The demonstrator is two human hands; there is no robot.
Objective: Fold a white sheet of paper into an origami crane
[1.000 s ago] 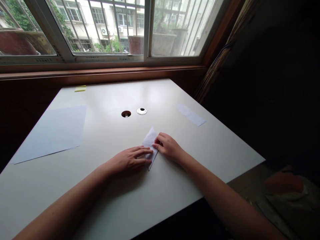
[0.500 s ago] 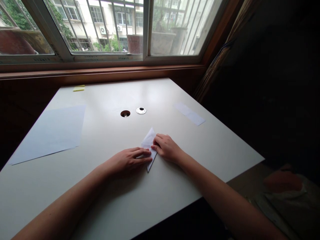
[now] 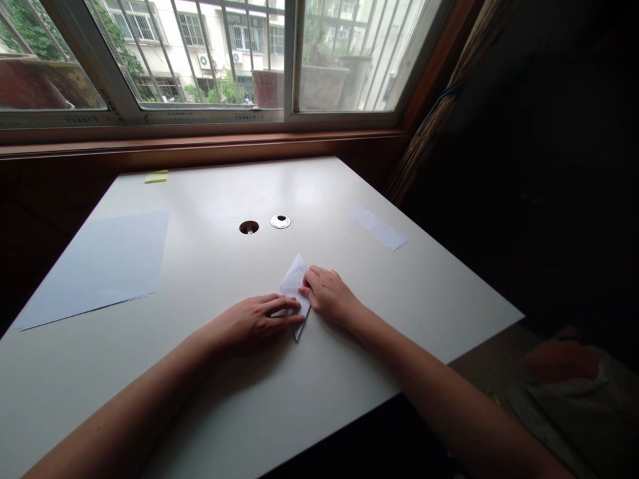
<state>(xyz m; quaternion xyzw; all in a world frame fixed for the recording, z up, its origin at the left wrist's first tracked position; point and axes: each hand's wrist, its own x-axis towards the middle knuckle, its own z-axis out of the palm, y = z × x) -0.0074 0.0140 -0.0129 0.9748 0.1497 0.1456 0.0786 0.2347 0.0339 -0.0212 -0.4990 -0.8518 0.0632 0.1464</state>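
Observation:
A folded piece of white paper (image 3: pixel 294 276) lies on the table, pointed at its far and near ends. My left hand (image 3: pixel 262 316) rests over its near left part, fingers stretched out and slightly apart, pressing it down. At the right edge of the paper, my right hand (image 3: pixel 324 293) has its fingers curled, with thumb and fingertips gripping that edge. Part of the paper is hidden under both hands.
Large white sheets (image 3: pixel 100 266) lie at the left of the white table (image 3: pixel 210 412). A paper strip (image 3: pixel 377 227) lies at the right. Farther back are a round hole (image 3: pixel 249 227), its metal cover (image 3: pixel 280 221) and a yellow pad (image 3: pixel 156 176). A barred window is beyond.
My right hand has shifted very slightly left along with the paper's far tip. My left hand stays in place on the paper. The whole view has drifted a little.

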